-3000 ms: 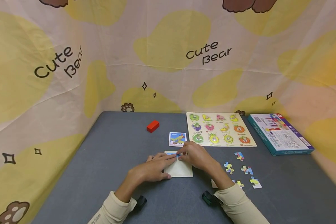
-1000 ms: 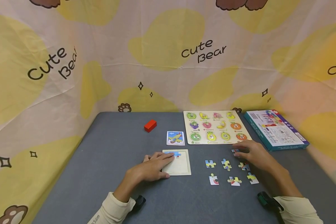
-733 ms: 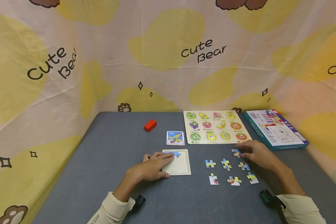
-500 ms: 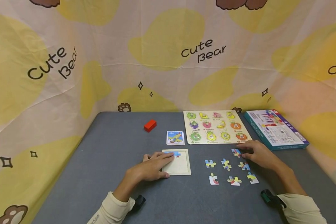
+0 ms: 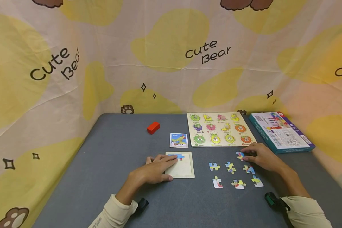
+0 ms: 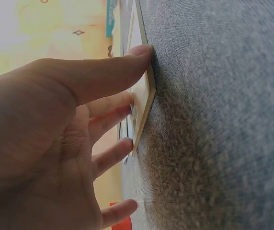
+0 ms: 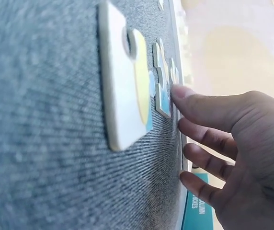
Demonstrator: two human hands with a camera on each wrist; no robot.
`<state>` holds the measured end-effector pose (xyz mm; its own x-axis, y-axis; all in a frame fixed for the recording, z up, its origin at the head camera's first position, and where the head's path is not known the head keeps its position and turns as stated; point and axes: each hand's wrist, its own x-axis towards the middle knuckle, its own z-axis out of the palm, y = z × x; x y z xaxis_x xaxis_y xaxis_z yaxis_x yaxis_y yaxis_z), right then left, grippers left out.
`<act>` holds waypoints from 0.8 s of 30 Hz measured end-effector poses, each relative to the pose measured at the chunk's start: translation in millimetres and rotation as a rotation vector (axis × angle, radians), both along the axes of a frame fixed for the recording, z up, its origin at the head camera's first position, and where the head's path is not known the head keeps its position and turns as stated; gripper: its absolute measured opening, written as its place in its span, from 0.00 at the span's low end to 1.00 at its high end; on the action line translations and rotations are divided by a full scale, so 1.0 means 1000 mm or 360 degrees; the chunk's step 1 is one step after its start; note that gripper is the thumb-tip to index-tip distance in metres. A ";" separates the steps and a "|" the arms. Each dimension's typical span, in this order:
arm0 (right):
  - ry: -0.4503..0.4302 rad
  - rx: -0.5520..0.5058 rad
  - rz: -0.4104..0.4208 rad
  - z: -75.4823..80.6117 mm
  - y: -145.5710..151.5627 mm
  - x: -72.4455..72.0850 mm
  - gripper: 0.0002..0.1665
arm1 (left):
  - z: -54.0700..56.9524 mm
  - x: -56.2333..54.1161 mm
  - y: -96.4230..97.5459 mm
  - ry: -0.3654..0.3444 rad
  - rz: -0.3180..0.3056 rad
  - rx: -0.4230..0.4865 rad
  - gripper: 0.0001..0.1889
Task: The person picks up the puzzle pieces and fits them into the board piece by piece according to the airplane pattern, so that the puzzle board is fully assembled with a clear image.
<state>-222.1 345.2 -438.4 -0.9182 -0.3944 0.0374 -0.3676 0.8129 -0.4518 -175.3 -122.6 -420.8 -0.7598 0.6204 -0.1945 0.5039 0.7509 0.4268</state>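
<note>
In the head view my left hand (image 5: 156,169) rests on a small pale puzzle tray (image 5: 182,169), fingers extended over it. Its thumb (image 6: 113,76) lies against the tray's edge in the left wrist view. Blue puzzle pieces (image 5: 181,156) sit along the tray's top edge, partly under the fingertips. My right hand (image 5: 262,157) is beside the uppermost loose jigsaw piece (image 5: 240,155), thumb and forefinger at its right side. That piece appears to lie on the table. In the right wrist view the other fingers (image 7: 204,160) bend loosely and hold nothing.
Several loose jigsaw pieces (image 5: 230,167) lie on the grey table (image 5: 171,204) between the hands. Behind the tray is an airplane picture card (image 5: 179,140), with a red block (image 5: 153,127) beyond. A fruit board (image 5: 222,129) and teal-sided box (image 5: 282,132) lie at the back right.
My right hand has left the tray and moved right to the uppermost loose piece. It first covered that piece, then shifted slightly right, uncovering most of it. My left hand has stayed on the tray.
</note>
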 end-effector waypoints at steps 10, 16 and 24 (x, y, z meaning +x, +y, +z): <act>0.0054 0.0087 -0.0064 0.000 -0.002 0.000 0.16 | 0.000 0.000 0.000 -0.0012 0.0000 -0.0006 0.37; 0.0081 0.0098 -0.0083 -0.001 -0.004 0.001 0.14 | 0.000 0.001 0.000 -0.0010 0.0001 -0.0003 0.37; 0.0059 0.0068 -0.0087 0.001 -0.011 0.005 0.13 | 0.000 0.000 0.000 -0.0006 0.0006 0.0007 0.37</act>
